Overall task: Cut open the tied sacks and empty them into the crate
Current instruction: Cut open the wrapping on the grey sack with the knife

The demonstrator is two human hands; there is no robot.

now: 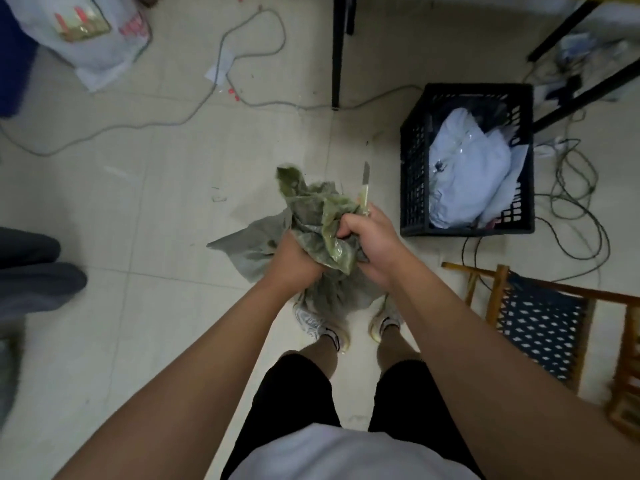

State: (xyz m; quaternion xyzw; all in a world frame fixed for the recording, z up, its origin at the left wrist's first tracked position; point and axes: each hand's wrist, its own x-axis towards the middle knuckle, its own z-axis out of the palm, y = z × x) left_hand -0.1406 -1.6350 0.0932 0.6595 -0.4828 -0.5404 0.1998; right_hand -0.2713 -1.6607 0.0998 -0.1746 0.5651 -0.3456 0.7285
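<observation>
I stand over a crumpled green-grey sack [313,209] held in front of my legs. My left hand [294,258] grips the sack's bunched fabric from the left. My right hand [370,240] grips the sack from the right and also holds a utility knife [365,188], whose blade points up and away from me. A black plastic crate [415,174] stands on the floor to the right, about an arm's length ahead. Pale blue-white bags [474,168] lie inside it.
A wooden chair [540,323] with a woven blue seat stands at the right. Cables [575,202] loop over the floor by the crate, and a long cord [221,57] snakes at the back. A white printed sack [97,32] sits far left. Black table legs [337,50] rise behind.
</observation>
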